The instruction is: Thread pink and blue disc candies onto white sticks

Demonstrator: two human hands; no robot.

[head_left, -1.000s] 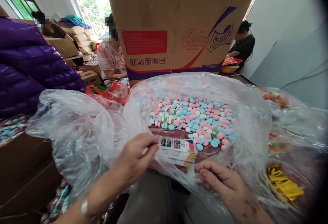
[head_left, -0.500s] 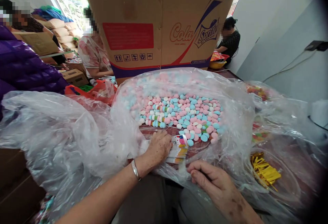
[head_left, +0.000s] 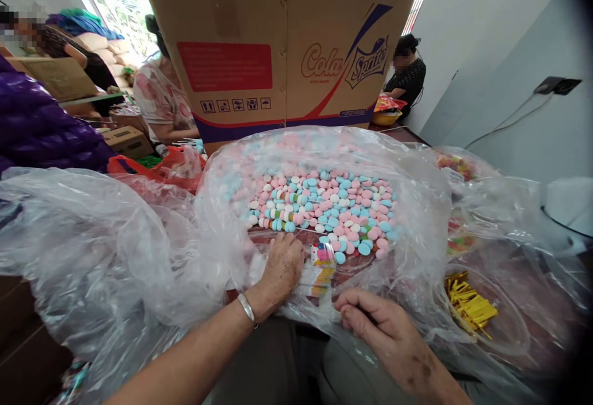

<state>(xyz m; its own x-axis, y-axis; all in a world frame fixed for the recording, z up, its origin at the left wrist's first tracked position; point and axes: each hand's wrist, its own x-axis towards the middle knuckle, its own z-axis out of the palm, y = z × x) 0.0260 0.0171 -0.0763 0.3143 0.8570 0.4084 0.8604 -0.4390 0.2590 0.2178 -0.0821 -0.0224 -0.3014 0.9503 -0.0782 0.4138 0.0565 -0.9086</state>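
My left hand [head_left: 280,268], with a silver bangle at the wrist, rests with bent fingers close together at the left side of some small clear printed plastic bags [head_left: 319,275]. What lies beneath its fingers is hidden. At the lower right corner of these bags my right hand [head_left: 377,318] is closed, thumb against forefinger, on a bit of clear plastic. Just beyond both hands spreads a heap of pink, blue and white candies [head_left: 324,201], some strung in rows on sticks. A large clear plastic sheet [head_left: 407,207] surrounds and partly covers the heap.
A tall cardboard box [head_left: 282,41] stands behind the candies. Gold twist ties [head_left: 470,306] lie in a clear round container at right. A red plastic bag [head_left: 171,167] is at left, near purple wrapping [head_left: 46,121]. Several people sit or stand beyond the box.
The whole view has shifted slightly, so things appear a little further left. Both hands keep nearly the same places relative to the printed bags.
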